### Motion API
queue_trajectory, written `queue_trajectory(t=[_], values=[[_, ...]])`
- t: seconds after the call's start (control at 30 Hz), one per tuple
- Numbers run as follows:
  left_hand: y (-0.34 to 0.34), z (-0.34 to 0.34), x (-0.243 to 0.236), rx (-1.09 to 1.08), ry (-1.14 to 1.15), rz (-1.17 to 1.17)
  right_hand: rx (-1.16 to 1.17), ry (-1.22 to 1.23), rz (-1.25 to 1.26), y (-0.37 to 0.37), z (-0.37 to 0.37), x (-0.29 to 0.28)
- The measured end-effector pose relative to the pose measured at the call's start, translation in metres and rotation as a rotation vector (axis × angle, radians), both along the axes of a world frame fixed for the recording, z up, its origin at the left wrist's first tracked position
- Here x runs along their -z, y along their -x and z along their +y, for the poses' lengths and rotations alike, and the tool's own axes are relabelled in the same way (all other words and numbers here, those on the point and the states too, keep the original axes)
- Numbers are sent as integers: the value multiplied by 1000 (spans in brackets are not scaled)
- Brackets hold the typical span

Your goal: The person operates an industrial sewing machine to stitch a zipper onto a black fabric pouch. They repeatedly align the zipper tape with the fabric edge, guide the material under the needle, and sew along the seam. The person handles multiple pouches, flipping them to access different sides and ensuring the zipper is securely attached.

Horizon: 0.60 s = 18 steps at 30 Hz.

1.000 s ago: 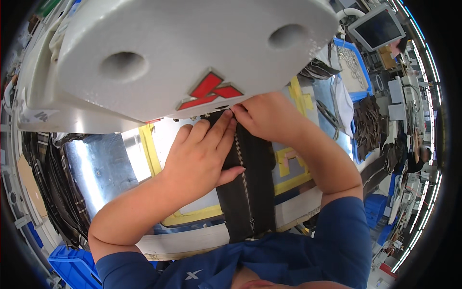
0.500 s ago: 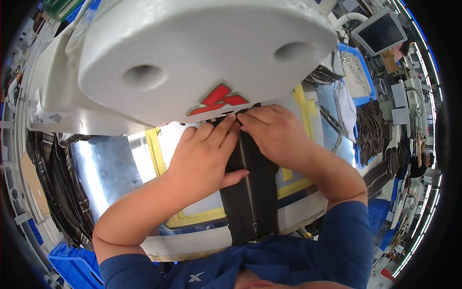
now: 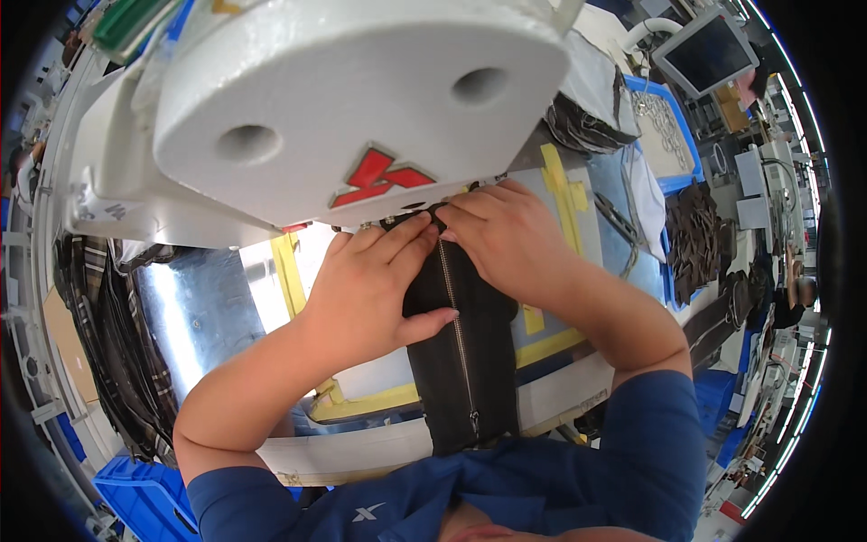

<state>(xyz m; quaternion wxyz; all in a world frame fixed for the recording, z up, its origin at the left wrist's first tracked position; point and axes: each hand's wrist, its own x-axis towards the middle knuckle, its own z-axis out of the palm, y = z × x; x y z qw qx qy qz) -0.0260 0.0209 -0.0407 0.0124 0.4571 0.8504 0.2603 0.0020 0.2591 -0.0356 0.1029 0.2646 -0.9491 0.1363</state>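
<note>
A black fabric piece with a long metal zipper (image 3: 464, 361) runs from my body up to the white sewing machine head (image 3: 361, 99). The zipper's slider (image 3: 474, 420) lies near the table's front edge. My left hand (image 3: 366, 285) rests on the fabric (image 3: 438, 384), its fingers stretched toward the machine and its thumb apart, beside the zipper. My right hand (image 3: 506, 239) has its fingers together, gripping the cloth at the zipper's far end. Both sets of fingertips nearly meet just below the machine head, which hides the needle area.
Dark garments (image 3: 113, 343) hang at the left above a blue crate (image 3: 144, 497). Yellow tape (image 3: 287, 271) marks the worktable. Thread snips or similar metal tool (image 3: 616, 217) lie at the right, near a blue tray (image 3: 695, 163) and dark cut pieces (image 3: 695, 239). A monitor (image 3: 707, 52) stands beyond.
My view has shifted slightly, so the machine head appears further left and more of the right side shows. Both hands keep nearly the same place on the fabric.
</note>
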Motion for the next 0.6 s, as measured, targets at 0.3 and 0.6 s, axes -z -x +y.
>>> queue_trajectory(t=[0.3, 0.6], values=[[7, -2, -1, 3, -59, -182, 22, -10, -26, 0, -1, 3], [4, -11, -17, -153, 75, -136, 38, -14, 6, 14, -33, 4]])
